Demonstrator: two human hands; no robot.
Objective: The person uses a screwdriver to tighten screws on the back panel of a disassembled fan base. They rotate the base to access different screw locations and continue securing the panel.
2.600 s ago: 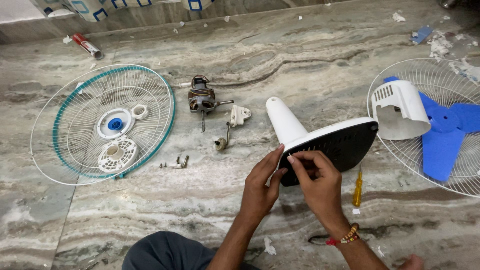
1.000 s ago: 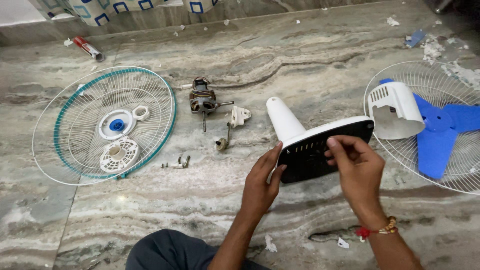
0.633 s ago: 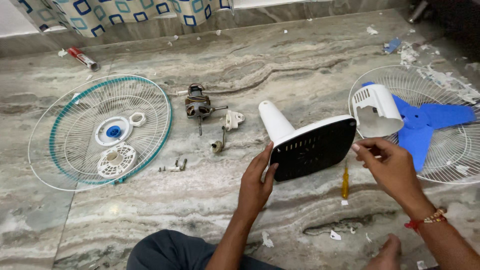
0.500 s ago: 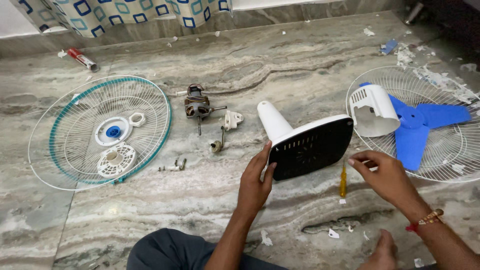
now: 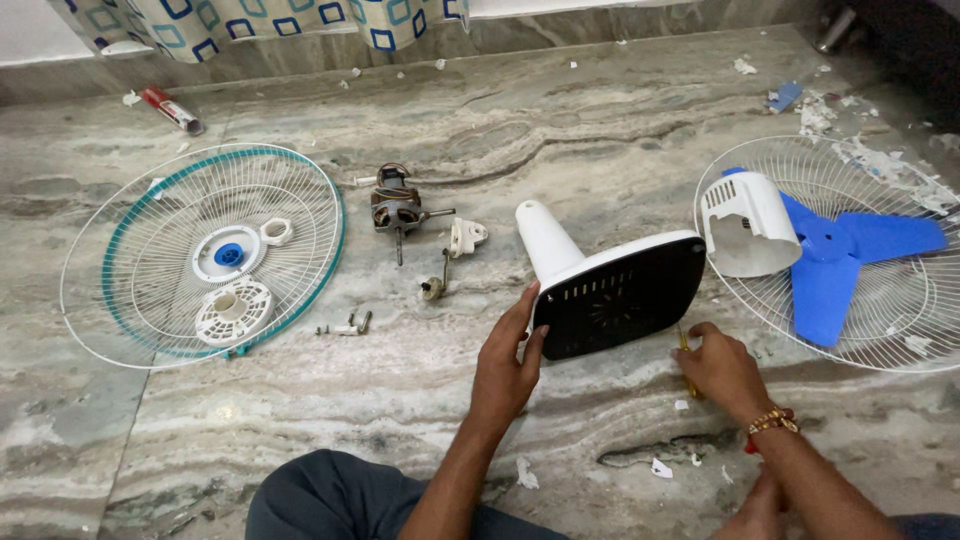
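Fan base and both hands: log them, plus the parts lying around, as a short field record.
surface: marble floor
fan base: tipped on its side, black underside facing the camera
left hand: steadying the base's lower left edge
right hand: on the yellow screwdriver lying on the floor
left of base: motor, loose screws, front grille
right of base: blue blade, white motor cover, both on rear grille

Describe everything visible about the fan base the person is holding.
The fan base looks like plastic: a white shell with a tapered white neck pointing up-left, and a black underside with vent slots facing the camera. It is tipped on edge on the marble floor. The left hand steadies its lower-left edge; the right hand is at its lower-right corner.
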